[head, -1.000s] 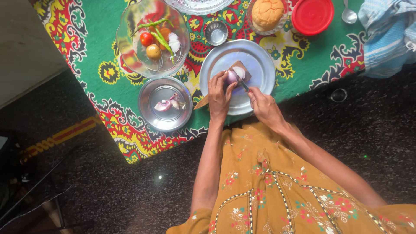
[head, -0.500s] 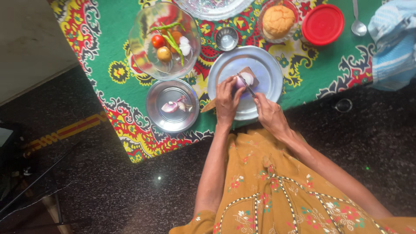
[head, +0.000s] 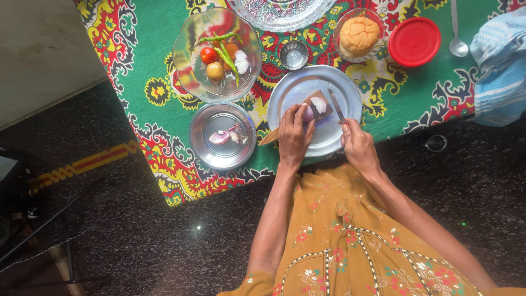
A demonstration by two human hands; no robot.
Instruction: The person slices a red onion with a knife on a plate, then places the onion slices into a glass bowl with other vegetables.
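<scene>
My left hand (head: 295,134) presses a peeled purple onion (head: 308,113) onto a small wooden board (head: 312,101) that lies on a large steel plate (head: 350,93). A cut white onion piece (head: 319,104) rests on the board beside it. My right hand (head: 357,143) grips a knife (head: 336,106), its blade raised and pointing away, just right of the onion and apart from it.
A smaller steel plate (head: 211,148) at the left holds onion peels (head: 219,137). A glass bowl (head: 186,66) holds a tomato, green chillies and other vegetables. Behind are a small steel cup (head: 294,53), a bun in a glass bowl (head: 359,33), a red lid (head: 415,41), a spoon (head: 457,41) and a blue cloth (head: 501,71).
The knife has come off the onion and moved right, blade now lifted clear. My left hand stays on the onion. The camera view has shifted slightly.
</scene>
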